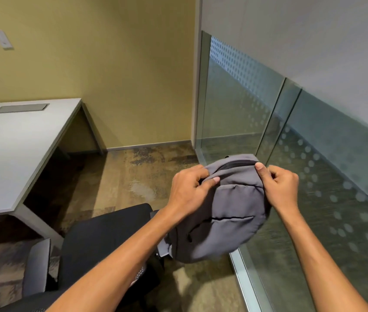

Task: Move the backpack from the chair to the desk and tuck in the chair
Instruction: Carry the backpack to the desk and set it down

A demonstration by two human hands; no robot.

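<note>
Grey backpack (221,212) pinched at top by left hand (188,192) & right hand (282,188), fingers clenched on fabric, above black chair (102,242); counter (19,145) well left, glass partition (313,154) just right.

Bare desk (16,140) left; glass partition (313,176) right.

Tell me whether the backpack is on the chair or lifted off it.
Lifted off: the backpack hangs from both hands, right of the chair.

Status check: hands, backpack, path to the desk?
Both hands, left and right, gripping grey backpack, lifted off black chair. Desk left, nothing between.
</note>
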